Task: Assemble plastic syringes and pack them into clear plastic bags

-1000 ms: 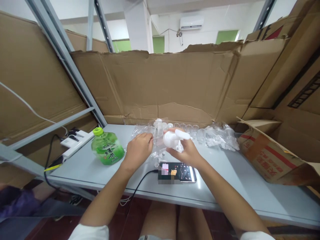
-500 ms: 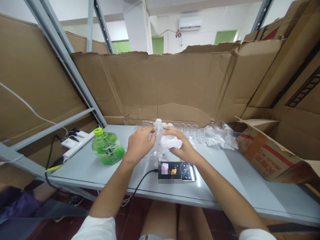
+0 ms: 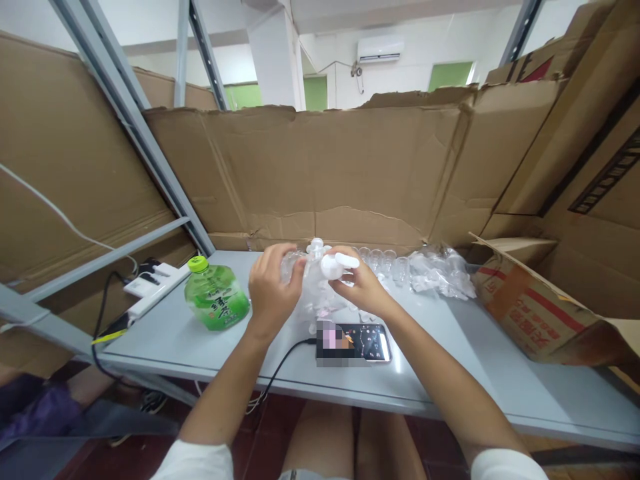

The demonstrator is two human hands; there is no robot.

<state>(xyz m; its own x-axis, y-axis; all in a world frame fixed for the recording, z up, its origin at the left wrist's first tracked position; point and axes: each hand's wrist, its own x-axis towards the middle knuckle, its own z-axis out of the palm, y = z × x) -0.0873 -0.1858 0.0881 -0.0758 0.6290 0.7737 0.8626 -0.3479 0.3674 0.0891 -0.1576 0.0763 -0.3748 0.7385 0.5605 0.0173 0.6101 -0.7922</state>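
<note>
Below the near edge of the smooth, pale blue-grey tabletop (image 3: 500,380) lies a dark red floor (image 3: 245,437), with the purple cloth (image 3: 45,407) of another person at the far left. On the tabletop, a black-screened phone (image 3: 370,342) lies in front of the work, a thin black cable (image 3: 280,368) running from it over the edge. Just beyond it, the left hand (image 3: 271,287) curls around a clear plastic piece (image 3: 294,264), its outline partly hidden by the fingers. The right hand (image 3: 364,288) grips a rounded white plastic head with a flat spout (image 3: 334,267), raised above a heap of translucent plastic parts (image 3: 325,303), which the hands partly cover.

To the left stand a squat green bottle with a lime cap (image 3: 217,297) and a white power strip (image 3: 159,288); to the right, a brown cardboard box with red print (image 3: 545,313). Behind the hands come a row of clear ribbed plastic cups (image 3: 389,260) and a crumpled clear bag (image 3: 443,275). A tall brown cardboard sheet (image 3: 345,170) blocks the lower room; above it show a white air conditioner (image 3: 380,50) and green panels (image 3: 316,92).
</note>
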